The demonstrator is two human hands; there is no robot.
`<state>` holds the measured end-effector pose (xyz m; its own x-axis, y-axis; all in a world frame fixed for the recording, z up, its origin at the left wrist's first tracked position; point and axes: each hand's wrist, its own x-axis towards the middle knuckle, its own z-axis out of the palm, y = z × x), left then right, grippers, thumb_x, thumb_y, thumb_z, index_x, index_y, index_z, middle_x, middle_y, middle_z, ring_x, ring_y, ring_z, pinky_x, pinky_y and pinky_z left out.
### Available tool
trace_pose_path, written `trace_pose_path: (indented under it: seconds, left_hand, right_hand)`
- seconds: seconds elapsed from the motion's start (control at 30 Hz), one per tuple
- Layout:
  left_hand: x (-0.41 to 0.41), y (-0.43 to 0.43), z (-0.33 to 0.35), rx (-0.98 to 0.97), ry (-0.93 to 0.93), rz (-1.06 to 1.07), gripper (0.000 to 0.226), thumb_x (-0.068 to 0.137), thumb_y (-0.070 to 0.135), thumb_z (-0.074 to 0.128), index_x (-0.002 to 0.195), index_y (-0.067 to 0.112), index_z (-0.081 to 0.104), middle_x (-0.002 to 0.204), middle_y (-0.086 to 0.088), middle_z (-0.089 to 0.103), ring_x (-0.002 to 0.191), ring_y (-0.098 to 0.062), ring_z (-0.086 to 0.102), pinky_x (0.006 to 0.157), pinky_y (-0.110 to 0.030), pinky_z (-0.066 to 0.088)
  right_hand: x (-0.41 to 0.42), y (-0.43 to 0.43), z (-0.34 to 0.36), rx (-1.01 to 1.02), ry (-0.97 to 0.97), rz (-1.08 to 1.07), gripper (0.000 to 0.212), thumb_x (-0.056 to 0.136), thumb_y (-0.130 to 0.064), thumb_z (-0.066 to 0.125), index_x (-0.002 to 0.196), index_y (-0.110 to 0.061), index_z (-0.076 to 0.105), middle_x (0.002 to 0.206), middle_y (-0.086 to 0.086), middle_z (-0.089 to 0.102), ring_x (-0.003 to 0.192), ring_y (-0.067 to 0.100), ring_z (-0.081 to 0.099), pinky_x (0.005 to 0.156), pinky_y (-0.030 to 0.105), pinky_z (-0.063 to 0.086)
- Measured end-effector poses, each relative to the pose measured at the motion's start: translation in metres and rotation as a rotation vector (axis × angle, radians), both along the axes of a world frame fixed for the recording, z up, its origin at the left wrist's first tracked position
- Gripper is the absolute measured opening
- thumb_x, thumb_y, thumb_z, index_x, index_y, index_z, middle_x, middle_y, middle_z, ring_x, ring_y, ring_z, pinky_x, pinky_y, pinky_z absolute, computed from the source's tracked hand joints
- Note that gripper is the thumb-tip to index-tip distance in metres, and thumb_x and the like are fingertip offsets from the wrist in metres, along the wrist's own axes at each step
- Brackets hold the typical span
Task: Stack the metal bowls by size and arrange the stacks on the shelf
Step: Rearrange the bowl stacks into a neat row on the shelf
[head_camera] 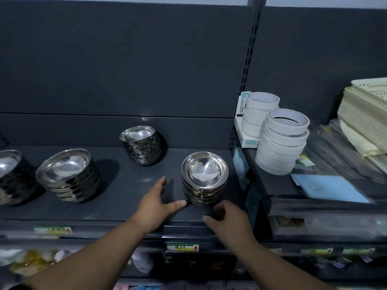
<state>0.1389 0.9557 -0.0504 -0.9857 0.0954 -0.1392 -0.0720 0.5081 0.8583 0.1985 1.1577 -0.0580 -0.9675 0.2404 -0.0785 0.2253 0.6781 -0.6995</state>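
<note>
left hand [156, 204] fingers spread, right hand [229, 220] fingers loosely curled, flanking shiny nested bowl stack [204, 178] on shelf [117, 195].

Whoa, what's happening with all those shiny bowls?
A person is arranging stacks of metal bowls on a shelf. Both hands are at the front stack: the left hand lies open beside it, thumb at its base, and the right hand is just in front, fingers loosely curled, holding nothing. Three other stacks stand behind and to the left.
</note>
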Motion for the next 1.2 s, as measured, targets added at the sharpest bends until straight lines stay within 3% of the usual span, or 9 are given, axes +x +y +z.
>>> trace_pose_path:
  seconds: [0.17,0.27,0.43,0.6,0.77,1.0,1.2]
  left_hand:
    - [0.009,-0.030,0.010,-0.125,0.029,0.136,0.093,0.072,0.044,0.080,0.148,0.021,0.031,0.148,-0.004,0.042,0.136,-0.020,0.040,0.111,-0.036,0.037]
    - [0.012,-0.050,0.016,-0.155,0.040,0.209,0.087,0.075,0.042,0.078,0.147,0.020,0.034,0.147,-0.006,0.044,0.135,-0.020,0.042,0.110,-0.034,0.037]
    - [0.002,-0.077,0.023,-0.087,0.041,0.265,0.081,0.080,0.040,0.073,0.148,0.020,0.033,0.149,-0.005,0.042,0.135,-0.019,0.042,0.110,-0.034,0.037]
    - [-0.029,-0.096,0.025,0.043,0.033,0.303,0.071,0.087,0.046,0.063,0.147,0.022,0.034,0.145,-0.004,0.047,0.131,-0.019,0.047,0.110,-0.033,0.037]
    - [-0.072,-0.095,0.027,0.305,-0.009,0.359,0.072,0.091,0.049,0.054,0.150,0.018,0.027,0.148,-0.004,0.043,0.134,-0.016,0.043,0.102,-0.022,0.029]
    - [-0.117,-0.077,0.015,0.456,-0.100,0.438,0.078,0.089,0.062,0.044,0.152,0.030,0.013,0.154,-0.004,0.035,0.139,-0.023,0.037,0.115,-0.035,0.028]
    - [-0.133,-0.073,0.004,0.581,-0.033,0.440,0.065,0.094,0.058,0.037,0.151,0.035,0.015,0.155,0.006,0.031,0.140,-0.015,0.033,0.111,-0.029,0.026]
  right_hand:
    - [0.000,-0.032,0.009,0.016,0.016,0.188,0.038,0.076,-0.042,0.076,0.108,-0.023,0.070,0.104,-0.008,0.072,0.098,0.004,0.065,0.083,0.013,0.044]
    - [-0.004,-0.056,0.015,-0.008,0.008,0.309,0.044,0.079,-0.044,0.073,0.116,-0.022,0.068,0.110,-0.006,0.072,0.104,0.005,0.065,0.094,0.021,0.049]
    - [-0.026,-0.094,0.029,-0.111,0.045,0.357,0.052,0.081,-0.042,0.072,0.127,-0.020,0.061,0.121,-0.001,0.067,0.110,0.008,0.062,0.097,0.024,0.048]
    - [-0.069,-0.131,0.038,-0.215,0.013,0.255,0.057,0.086,-0.046,0.066,0.135,-0.018,0.053,0.133,0.001,0.060,0.120,0.016,0.057,0.103,0.030,0.045]
    - [-0.121,-0.154,0.046,-0.357,-0.022,0.041,0.054,0.090,-0.047,0.059,0.134,-0.016,0.054,0.135,0.002,0.058,0.124,0.016,0.054,0.101,0.026,0.039]
    - [-0.178,-0.173,0.051,-0.541,0.013,-0.145,0.048,0.091,-0.050,0.057,0.130,-0.023,0.054,0.123,-0.007,0.062,0.105,0.012,0.056,0.090,0.026,0.042]
    - [-0.203,-0.181,0.049,-0.642,-0.014,-0.195,0.068,0.090,-0.062,0.047,0.148,-0.030,0.034,0.147,-0.001,0.047,0.131,0.019,0.047,0.109,0.037,0.039]
